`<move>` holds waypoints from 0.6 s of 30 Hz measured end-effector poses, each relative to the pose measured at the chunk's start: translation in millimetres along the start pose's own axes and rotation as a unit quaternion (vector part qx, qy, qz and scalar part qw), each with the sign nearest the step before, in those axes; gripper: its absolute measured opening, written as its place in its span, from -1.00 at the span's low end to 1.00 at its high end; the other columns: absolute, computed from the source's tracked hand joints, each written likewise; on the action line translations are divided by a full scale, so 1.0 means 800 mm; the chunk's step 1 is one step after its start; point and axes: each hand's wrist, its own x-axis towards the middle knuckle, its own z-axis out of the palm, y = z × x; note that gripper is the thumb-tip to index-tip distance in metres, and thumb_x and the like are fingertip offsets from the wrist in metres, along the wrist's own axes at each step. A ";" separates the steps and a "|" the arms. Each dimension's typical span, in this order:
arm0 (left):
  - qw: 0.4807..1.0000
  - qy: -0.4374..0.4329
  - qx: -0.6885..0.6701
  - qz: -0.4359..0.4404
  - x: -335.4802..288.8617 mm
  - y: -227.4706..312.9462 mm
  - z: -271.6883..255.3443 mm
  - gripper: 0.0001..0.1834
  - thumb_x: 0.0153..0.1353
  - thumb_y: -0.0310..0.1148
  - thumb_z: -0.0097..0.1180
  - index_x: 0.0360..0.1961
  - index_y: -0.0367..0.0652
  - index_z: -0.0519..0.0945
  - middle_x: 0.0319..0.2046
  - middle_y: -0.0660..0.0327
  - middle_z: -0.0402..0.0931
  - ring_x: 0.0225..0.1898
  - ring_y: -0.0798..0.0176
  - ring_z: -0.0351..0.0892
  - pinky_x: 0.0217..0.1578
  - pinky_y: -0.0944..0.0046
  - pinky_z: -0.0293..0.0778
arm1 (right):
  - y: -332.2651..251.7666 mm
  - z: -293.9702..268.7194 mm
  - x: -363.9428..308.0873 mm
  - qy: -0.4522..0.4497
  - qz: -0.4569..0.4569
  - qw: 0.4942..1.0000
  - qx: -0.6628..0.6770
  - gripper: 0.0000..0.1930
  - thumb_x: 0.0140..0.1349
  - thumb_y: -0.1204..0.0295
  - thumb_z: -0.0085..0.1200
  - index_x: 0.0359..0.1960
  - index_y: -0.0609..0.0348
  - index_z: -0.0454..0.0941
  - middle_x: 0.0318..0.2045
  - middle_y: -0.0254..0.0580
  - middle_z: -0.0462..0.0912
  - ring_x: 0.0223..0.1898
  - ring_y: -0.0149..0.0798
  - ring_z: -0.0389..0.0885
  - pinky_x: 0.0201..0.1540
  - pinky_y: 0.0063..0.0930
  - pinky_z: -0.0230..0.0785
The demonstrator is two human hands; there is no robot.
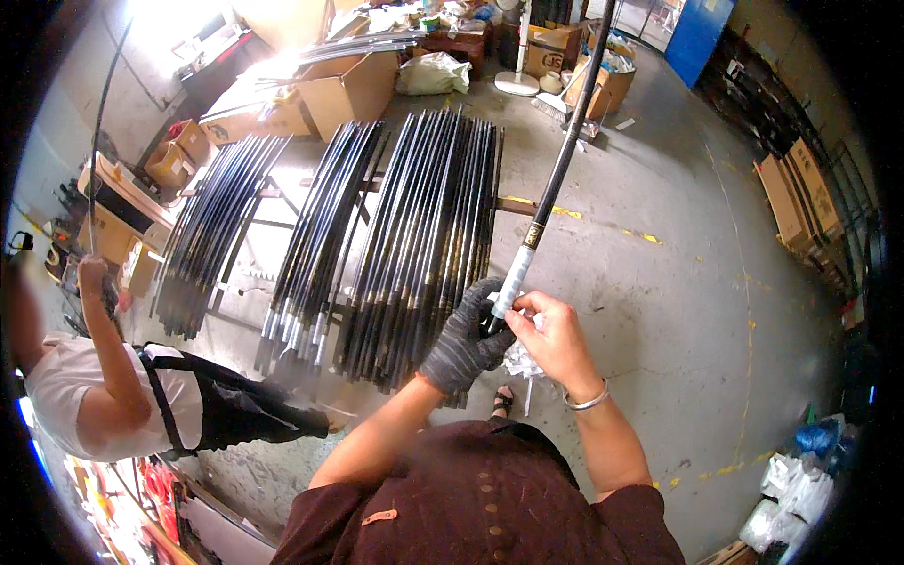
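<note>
A concrete workshop floor, with bundles of dark rods (414, 235) laid on a rack ahead. Just before that rack, the gloved left hand (463, 341) is wrapped around a long black rod (557, 169), upright and slightly tilted. The bare right hand (554, 337) pinches the pale wrap (513, 281) near its lower end, apparently peeling it; a steady pull seems needed.

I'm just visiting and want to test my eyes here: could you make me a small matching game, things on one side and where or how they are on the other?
Things:
1. left hand
2. right hand
3. black rod
4. rod bundles

States:
A. lying in rows on racks
B. bare, with a bracelet at the wrist
C. in a dark knit glove
D. held upright, with a pale wrap near its lower end

Pairs: 1-C, 2-B, 3-D, 4-A
</note>
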 end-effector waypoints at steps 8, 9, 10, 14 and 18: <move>1.000 0.000 0.014 -0.014 0.000 -0.005 0.002 -0.48 0.15 -0.51 0.12 0.17 -0.26 0.36 -0.02 0.21 0.44 0.03 0.32 0.40 0.11 0.27 0.33 | 0.004 0.008 0.004 0.040 -0.026 0.997 -0.056 -0.88 0.08 0.52 0.14 -0.39 0.36 0.59 -0.53 -0.05 0.65 -0.54 -0.35 0.55 -0.41 -0.45 0.40; 1.000 0.001 0.023 0.004 0.000 -0.008 0.003 -0.47 0.14 -0.51 0.12 0.17 -0.26 0.35 -0.02 0.21 0.44 0.03 0.32 0.40 0.11 0.27 0.33 | 0.003 0.009 0.005 0.044 -0.028 0.996 -0.075 -0.89 0.07 0.54 0.14 -0.41 0.37 0.58 -0.53 -0.04 0.65 -0.56 -0.35 0.54 -0.43 -0.46 0.39; 0.998 0.017 0.032 0.042 0.000 -0.011 0.005 -0.47 0.14 -0.51 0.14 0.17 -0.26 0.35 -0.07 0.22 0.46 -0.03 0.35 0.40 0.05 0.30 0.36 | 0.001 0.011 0.005 0.044 -0.035 0.995 -0.082 -0.92 0.06 0.56 0.12 -0.44 0.36 0.57 -0.56 -0.07 0.63 -0.57 -0.37 0.53 -0.44 -0.47 0.38; 0.997 0.034 -0.042 0.054 0.000 -0.018 0.007 -0.42 0.12 -0.43 0.22 0.19 -0.22 0.35 -0.16 0.27 0.48 -0.16 0.41 0.43 -0.10 0.35 0.42 | -0.017 0.008 -0.001 0.030 -0.100 0.993 -0.048 -0.98 0.03 0.62 0.08 -0.52 0.32 0.52 -0.64 -0.20 0.55 -0.59 -0.46 0.47 -0.49 -0.53 0.33; 0.956 -0.148 -0.197 -0.159 0.000 0.013 -0.023 -0.23 0.06 -0.29 0.32 0.29 -0.20 0.27 -0.26 0.31 0.55 -0.41 0.47 0.48 -0.40 0.42 0.46 | -0.012 -0.009 -0.005 0.025 -0.073 0.995 0.057 -0.97 0.02 0.62 0.06 -0.52 0.28 0.49 -0.65 -0.35 0.47 -0.57 -0.55 0.40 -0.49 -0.59 0.28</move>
